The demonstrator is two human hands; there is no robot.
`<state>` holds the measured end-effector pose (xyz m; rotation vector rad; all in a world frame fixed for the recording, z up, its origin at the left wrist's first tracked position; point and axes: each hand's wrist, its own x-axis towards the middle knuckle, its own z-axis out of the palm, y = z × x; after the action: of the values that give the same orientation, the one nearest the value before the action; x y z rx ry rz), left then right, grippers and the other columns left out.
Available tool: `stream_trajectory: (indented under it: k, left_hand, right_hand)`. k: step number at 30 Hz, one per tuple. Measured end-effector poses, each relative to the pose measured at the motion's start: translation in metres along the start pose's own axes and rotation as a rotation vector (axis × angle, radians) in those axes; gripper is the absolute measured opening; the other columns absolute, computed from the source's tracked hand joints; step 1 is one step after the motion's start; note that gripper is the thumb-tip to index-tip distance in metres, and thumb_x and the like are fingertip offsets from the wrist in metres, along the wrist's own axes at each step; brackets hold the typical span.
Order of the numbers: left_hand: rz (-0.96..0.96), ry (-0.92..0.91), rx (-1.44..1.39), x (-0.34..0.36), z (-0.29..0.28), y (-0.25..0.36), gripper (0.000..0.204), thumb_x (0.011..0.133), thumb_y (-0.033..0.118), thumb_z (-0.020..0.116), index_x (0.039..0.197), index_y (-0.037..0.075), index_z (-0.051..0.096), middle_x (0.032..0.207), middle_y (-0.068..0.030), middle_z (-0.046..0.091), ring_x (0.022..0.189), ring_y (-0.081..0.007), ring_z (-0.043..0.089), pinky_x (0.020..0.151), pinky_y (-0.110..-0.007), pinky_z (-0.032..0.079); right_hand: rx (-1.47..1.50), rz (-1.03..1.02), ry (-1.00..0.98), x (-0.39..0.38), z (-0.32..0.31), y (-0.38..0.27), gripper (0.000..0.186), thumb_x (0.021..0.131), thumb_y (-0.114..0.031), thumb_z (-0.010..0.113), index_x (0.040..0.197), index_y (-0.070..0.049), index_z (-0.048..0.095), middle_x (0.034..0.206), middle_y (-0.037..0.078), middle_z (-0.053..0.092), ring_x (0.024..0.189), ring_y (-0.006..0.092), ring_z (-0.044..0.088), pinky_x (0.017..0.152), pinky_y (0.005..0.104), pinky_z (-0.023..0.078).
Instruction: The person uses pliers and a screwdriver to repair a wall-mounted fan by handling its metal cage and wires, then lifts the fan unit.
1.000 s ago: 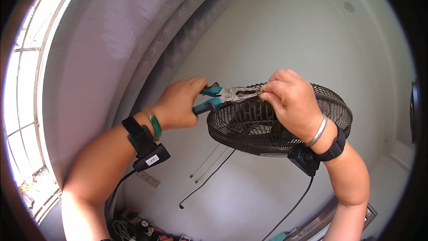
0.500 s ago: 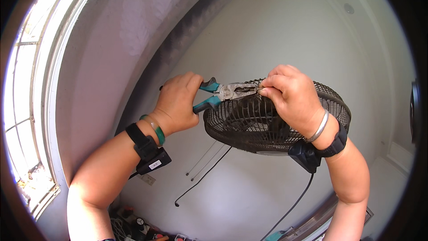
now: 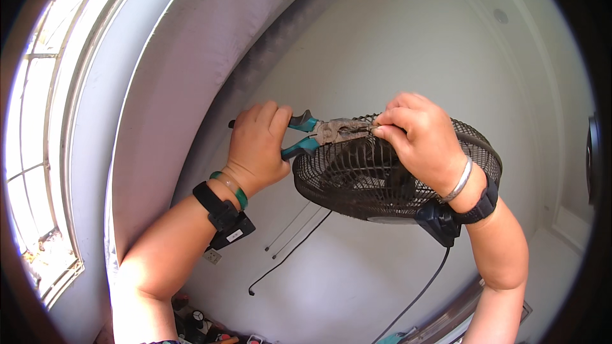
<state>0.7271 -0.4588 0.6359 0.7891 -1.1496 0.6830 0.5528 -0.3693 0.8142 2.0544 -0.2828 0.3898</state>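
My left hand (image 3: 256, 150) is closed around the teal-and-black handles of a pair of pliers (image 3: 330, 132). The metal jaws point right, over the top of a dark wire fan cage (image 3: 331, 188). At the jaw tips, the thumb and fingers of my right hand (image 3: 422, 140) are pinched together. What small thing sits between them is too hidden to tell. Blades show dimly behind the mesh of the cage, and my right wrist crosses in front of its right part.
Two pull cords (image 3: 287, 228) and a black cable (image 3: 285, 256) hang below the fan. A purplish curtain (image 3: 172, 95) runs along the left, beside a bright barred window (image 3: 38, 121). A wall socket (image 3: 213, 256) and assorted clutter (image 3: 199, 318) lie lower down.
My left hand and the pliers have shifted slightly right, the forearm more so. The curtain edge appears further right. My right hand keeps its pinch at the jaw tips.
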Motion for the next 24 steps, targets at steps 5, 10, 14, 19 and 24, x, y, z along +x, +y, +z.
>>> stream_trajectory:
  k: [5, 10, 14, 19, 24]
  left_hand:
    - [-0.068, -0.138, -0.134, 0.000, 0.005, -0.003, 0.047, 0.058, 0.001, 0.065, 0.103, 0.004, 0.050, 0.093, -0.0141, 0.052, 0.090, -0.0367, 0.052, 0.077, -0.044, 0.042]
    - [-0.343, -0.249, -0.303, -0.036, -0.002, 0.010, 0.051, 0.062, 0.002, 0.063, 0.110, 0.000, 0.048, 0.099, -0.0197, 0.055, 0.094, -0.0401, 0.055, 0.082, -0.044, 0.045]
    - [-0.728, -0.421, -0.527, -0.078, -0.029, 0.029, 0.064, 0.064, 0.008, 0.062, 0.124, -0.002, 0.041, 0.103, -0.0234, 0.053, 0.098, -0.0360, 0.055, 0.087, -0.039, 0.044]
    - [-0.863, -0.641, -0.612, -0.142, -0.062, 0.038, 0.066, 0.064, 0.006, 0.062, 0.125, -0.001, 0.039, 0.105, -0.0226, 0.054, 0.098, -0.0364, 0.054, 0.089, -0.039, 0.044]
    - [-1.028, -0.775, -0.687, -0.180, -0.075, 0.040, 0.058, 0.064, 0.006, 0.063, 0.118, -0.001, 0.043, 0.095, -0.0197, 0.056, 0.091, -0.0344, 0.057, 0.082, -0.037, 0.045]
  right_hand:
    - [-0.042, 0.009, 0.003, 0.002, 0.001, 0.003, 0.005, 0.076, -0.007, 0.069, 0.078, -0.004, 0.066, 0.081, 0.007, 0.059, 0.079, 0.0274, 0.057, 0.070, 0.0378, 0.050]
    - [-0.052, -0.002, 0.022, -0.007, 0.001, 0.010, 0.007, 0.076, -0.006, 0.069, 0.079, -0.002, 0.064, 0.081, 0.007, 0.058, 0.080, 0.0274, 0.056, 0.070, 0.0378, 0.050]
    - [-0.069, 0.024, 0.001, -0.016, 0.001, 0.013, 0.009, 0.076, -0.005, 0.070, 0.081, -0.002, 0.064, 0.082, 0.008, 0.058, 0.080, 0.0278, 0.056, 0.070, 0.0381, 0.049]
    - [-0.096, 0.048, -0.040, -0.017, 0.009, 0.013, 0.015, 0.076, -0.001, 0.070, 0.090, -0.001, 0.067, 0.087, 0.010, 0.060, 0.082, 0.0282, 0.057, 0.072, 0.0363, 0.048]
    - [-0.055, 0.126, -0.088, -0.020, 0.012, 0.016, 0.018, 0.076, 0.001, 0.069, 0.094, 0.000, 0.067, 0.088, 0.010, 0.060, 0.079, 0.0257, 0.057, 0.071, 0.0333, 0.047]
